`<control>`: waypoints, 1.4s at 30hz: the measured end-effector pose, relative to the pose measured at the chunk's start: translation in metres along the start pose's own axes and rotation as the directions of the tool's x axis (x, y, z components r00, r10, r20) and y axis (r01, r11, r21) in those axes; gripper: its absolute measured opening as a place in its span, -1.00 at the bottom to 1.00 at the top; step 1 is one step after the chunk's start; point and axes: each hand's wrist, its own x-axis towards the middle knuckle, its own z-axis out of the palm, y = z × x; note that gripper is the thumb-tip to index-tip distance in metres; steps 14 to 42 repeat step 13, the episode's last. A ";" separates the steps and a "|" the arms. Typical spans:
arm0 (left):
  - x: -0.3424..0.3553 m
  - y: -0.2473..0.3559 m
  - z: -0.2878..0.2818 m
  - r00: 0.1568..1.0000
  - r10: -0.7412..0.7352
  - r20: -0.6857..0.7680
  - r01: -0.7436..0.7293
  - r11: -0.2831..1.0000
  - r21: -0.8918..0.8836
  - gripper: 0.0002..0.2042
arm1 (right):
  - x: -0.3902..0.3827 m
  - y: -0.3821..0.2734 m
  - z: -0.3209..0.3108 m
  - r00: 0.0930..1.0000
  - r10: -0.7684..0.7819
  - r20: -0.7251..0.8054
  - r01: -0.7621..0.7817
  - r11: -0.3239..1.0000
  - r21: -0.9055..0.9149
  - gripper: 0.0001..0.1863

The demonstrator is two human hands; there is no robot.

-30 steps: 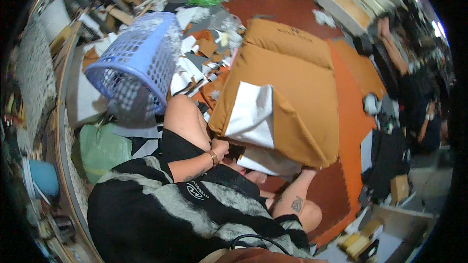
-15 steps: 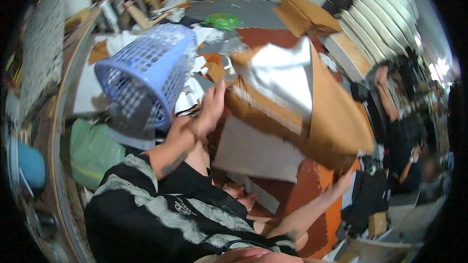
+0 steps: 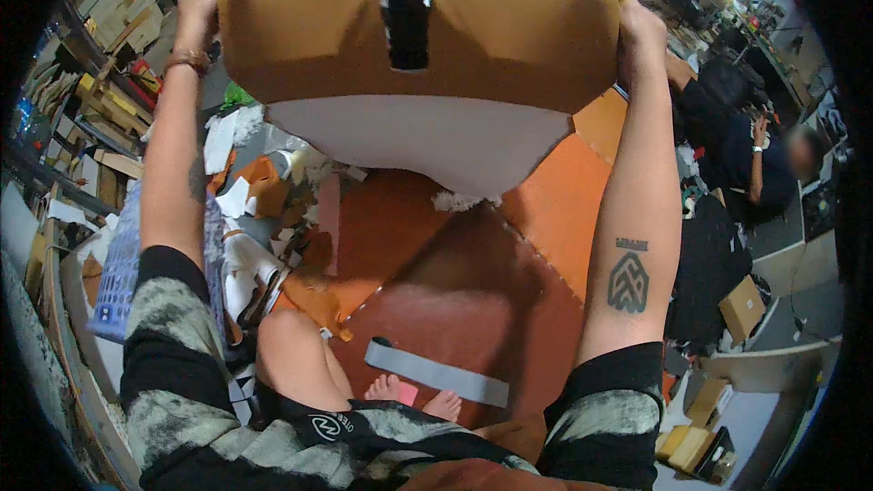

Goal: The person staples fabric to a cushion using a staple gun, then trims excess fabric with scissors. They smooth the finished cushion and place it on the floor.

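Up in front of me is a tan upholstered piece [image 3: 509,32], stitched along its upper edge, with a black rectangular patch or opening [image 3: 406,32] in its face. A pale grey panel [image 3: 427,132] shows along its underside, and some white material peeks over the top. My left hand [image 3: 198,14] grips its left end, and my right hand [image 3: 642,32] is closed around the right end. The fingers of both hands are partly hidden behind it. Both arms are stretched out and raised.
Below lie brown-red and orange floor mats [image 3: 455,295], with a grey strip [image 3: 436,373] near my feet. Left are a blue-purple plastic basket [image 3: 116,277] and leather scraps [image 3: 264,186]. At right sits another person [image 3: 741,159], near a cardboard box [image 3: 743,309].
The tan piece was lower, tilted and blurred, with my left hand open apart from it. Now it is raised, its stitched face toward me, with both hands holding its ends.
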 end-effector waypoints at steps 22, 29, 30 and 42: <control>0.149 -0.026 0.061 0.903 0.411 0.121 -0.375 0.620 0.689 -0.31 | 0.160 -0.030 0.083 0.992 0.025 0.123 0.068 0.717 -0.694 -0.53; 0.149 -0.026 0.061 0.903 0.411 0.121 -0.375 0.620 0.689 -0.31 | 0.160 -0.030 0.083 0.992 0.025 0.123 0.068 0.717 -0.694 -0.53; 0.149 -0.026 0.061 0.903 0.411 0.121 -0.375 0.620 0.689 -0.31 | 0.160 -0.030 0.083 0.992 0.025 0.123 0.068 0.717 -0.694 -0.53; 0.149 -0.026 0.061 0.903 0.411 0.121 -0.375 0.620 0.689 -0.31 | 0.160 -0.030 0.083 0.992 0.025 0.123 0.068 0.717 -0.694 -0.53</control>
